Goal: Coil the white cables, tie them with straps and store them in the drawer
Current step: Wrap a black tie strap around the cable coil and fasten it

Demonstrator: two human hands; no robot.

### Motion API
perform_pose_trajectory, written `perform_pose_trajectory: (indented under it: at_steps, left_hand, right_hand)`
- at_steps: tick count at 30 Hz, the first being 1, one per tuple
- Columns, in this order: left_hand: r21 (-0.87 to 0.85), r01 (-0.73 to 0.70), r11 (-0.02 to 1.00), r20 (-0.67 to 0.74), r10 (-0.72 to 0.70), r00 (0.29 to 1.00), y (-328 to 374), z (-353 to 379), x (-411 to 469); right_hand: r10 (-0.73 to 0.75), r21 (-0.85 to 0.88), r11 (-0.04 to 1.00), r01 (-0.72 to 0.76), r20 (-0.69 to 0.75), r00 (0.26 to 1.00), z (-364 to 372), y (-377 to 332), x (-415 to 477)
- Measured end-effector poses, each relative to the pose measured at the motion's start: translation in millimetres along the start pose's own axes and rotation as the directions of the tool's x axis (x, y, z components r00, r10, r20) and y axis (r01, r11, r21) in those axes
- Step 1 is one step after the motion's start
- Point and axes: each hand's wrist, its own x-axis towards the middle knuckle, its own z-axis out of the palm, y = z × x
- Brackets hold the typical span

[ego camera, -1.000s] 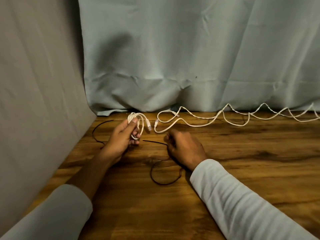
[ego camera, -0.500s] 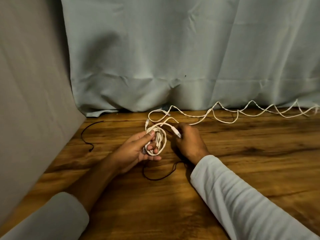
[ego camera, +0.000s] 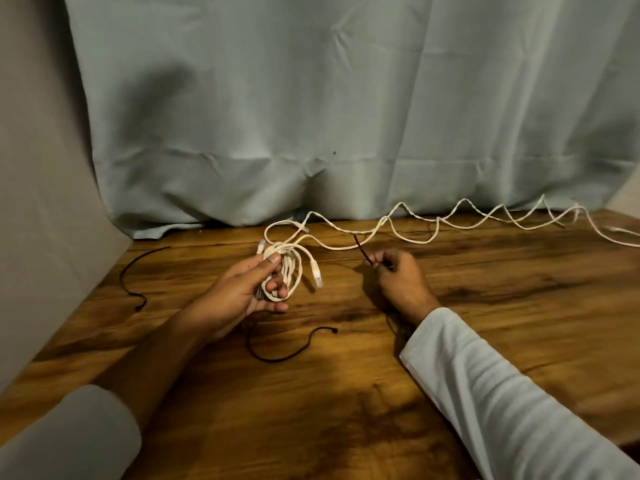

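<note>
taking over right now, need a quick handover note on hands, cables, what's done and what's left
Left hand: grips coiled white cable, not yet tied.
Right hand: pinches thin black strap.
Second long white cable lies uncoiled on the wooden table by the curtain.
Spare black strap at far left.
Done: one coil.
Left: tie it, coil and tie the second, store both; drawer not in view.

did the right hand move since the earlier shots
Yes: the right hand, pinching a thin black strap, has shifted right, judged against the loose white cable lying on the table.
</note>
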Motion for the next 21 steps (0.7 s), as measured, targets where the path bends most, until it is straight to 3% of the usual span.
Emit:
perform_pose_trajectory:
  at_steps: [11, 21]
  left_hand:
    - [-0.106, -0.09, 0.99, -0.183, 0.069, 0.981, -6, 55, 66]
    - [0.16, -0.18, 0.971, -0.216, 0.212, 0.953, -18, 56, 71]
  right_hand:
    - [0.06, 0.282, 0.956, -0.081, 0.082, 0.995, -16, -12, -13]
    - [0.072, 0.214, 0.97, -0.116, 0.204, 0.976, -3, -24, -20]
